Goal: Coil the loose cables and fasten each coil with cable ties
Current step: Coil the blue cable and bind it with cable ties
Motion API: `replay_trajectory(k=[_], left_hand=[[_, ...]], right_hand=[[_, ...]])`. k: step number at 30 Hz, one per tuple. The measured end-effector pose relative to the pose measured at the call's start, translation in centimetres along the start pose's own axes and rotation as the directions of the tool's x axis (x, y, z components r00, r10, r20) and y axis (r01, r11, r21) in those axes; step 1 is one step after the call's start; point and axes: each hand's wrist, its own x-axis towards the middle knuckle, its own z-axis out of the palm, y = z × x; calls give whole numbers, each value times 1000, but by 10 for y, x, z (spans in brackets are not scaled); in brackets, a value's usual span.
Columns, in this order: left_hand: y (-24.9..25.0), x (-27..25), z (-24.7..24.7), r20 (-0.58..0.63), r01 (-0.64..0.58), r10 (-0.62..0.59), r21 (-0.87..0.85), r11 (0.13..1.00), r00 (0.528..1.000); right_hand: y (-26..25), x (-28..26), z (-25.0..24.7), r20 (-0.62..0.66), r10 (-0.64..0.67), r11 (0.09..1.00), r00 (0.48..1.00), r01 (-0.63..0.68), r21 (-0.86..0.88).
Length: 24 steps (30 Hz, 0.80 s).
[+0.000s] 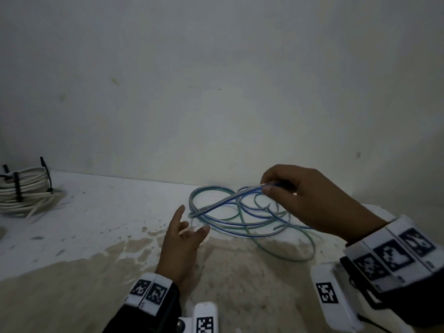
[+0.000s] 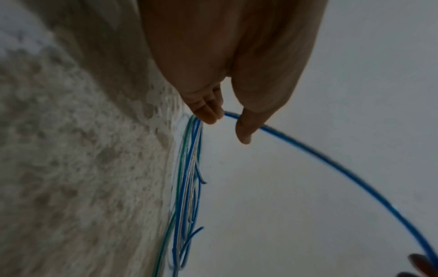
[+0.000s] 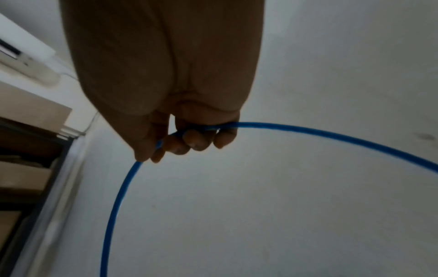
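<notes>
Here, thin glossy blue cable (image 1: 230, 207) looping from pinching right hand (image 1: 310, 195).

All 3 views dim w/ a grey-blue cast and soft, low-contrast detail; no glare or hard shadows, only a faint shade under the right hand (image 1: 310, 198), and the brightest patch is the pale surface (image 1: 101, 207) around the blue cable (image 1: 240, 219). Head view bends at the edges and darkens toward the corners. Both wrist views are smeared: the left hand (image 2: 227, 61) and the right one fill the top as dark, out-of-focus masses, w/ the speckled surface blurred at left.
</notes>
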Motion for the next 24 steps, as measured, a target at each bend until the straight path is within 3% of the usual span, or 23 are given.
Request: replay_trajectory(k=[3, 5, 8, 13, 17, 21, 23, 24], left_hand=[[2, 1, -2, -18, -264, 273, 211, 941, 962], [3, 2, -8, -63, -332, 362, 280, 901, 930], [12, 4, -21, -8, -363, 389, 343, 866, 921], [33, 2, -43, 204, -424, 373, 482, 766, 905], [56, 2, -56, 143, -456, 446, 479, 750, 883], [74, -4, -65, 173, -509, 520, 599, 619, 836], [77, -5, -69, 224, -477, 459, 671, 568, 860], [76, -4, -72, 220, -432, 399, 684, 587, 890]], right_hand=[[-12, 1, -13, -106, -44, 999, 993, 47, 25], [-13, 1, -19, -203, -91, 996, 975, 88, -25], [-4, 1, -27, -350, -178, 979, 920, 129, -158], [15, 2, -48, -532, -215, 960, 819, 77, -270], [34, -1, -51, -458, -199, 933, 867, 24, -360], [52, -7, -50, -406, -85, 906, 910, -99, -412], [55, -10, -53, -458, -76, 901, 886, -136, -412], [55, -11, -56, -487, -69, 900, 870, -157, -407]])
